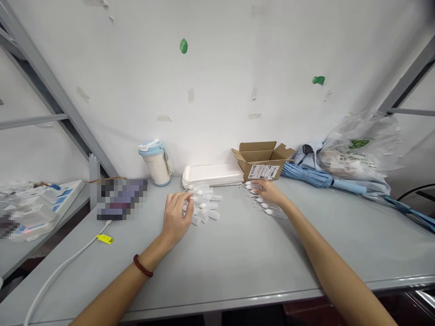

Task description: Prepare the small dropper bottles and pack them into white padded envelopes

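My left hand rests at the left side of a loose pile of small translucent plastic bottles. Its forefinger and thumb are apart, with the tips touching or just beside the nearest bottles. On the right, my right hand reaches over a row of similar dropper bottles with white pointed tips and thin curved ends. Its fingertips close on the dropper bottle at the far end of that row, partly hidden by the fingers. A dark red bead bracelet circles my left wrist.
Behind the bottles lie a stack of flat white packets and an open cardboard box. A cream and blue cup and a pixelated device with a white cable are left. A folded blue umbrella and plastic bag lie right.
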A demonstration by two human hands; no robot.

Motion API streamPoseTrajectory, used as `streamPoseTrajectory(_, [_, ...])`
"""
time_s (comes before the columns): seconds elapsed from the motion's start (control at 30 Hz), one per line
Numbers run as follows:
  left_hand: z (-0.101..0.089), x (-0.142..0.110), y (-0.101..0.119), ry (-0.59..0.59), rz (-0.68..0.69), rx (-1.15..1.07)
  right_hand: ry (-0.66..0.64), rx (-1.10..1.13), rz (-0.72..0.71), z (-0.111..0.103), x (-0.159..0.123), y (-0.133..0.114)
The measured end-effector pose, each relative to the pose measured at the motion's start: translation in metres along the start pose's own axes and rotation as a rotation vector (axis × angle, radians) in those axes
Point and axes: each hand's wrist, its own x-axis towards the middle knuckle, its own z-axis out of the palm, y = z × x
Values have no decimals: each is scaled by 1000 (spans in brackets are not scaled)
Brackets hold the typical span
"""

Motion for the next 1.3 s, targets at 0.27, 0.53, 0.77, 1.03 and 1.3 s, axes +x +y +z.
streamPoseTrajectory(0.27, [-5, 0, 13, -38, 5, -70, 154, 56, -26, -8, -6, -16])
streamPoseTrajectory(0.53, [-8, -3, 25, -277, -120, -246, 150, 288, -221, -11, -34, -100])
streamPoseTrajectory(0.77, [-15, -2, 34, -435, -264, -416, 75, 448, -286, -10, -54, -139])
streamPoseTrajectory(1.03, [-20, 4, 32, -482, -774, -648, -34, 469, -208, -13, -60, -143])
streamPoseTrajectory(1.3, [-23, 6, 28, -524, -988, -997, -75, 503, -190, -10, -61, -148])
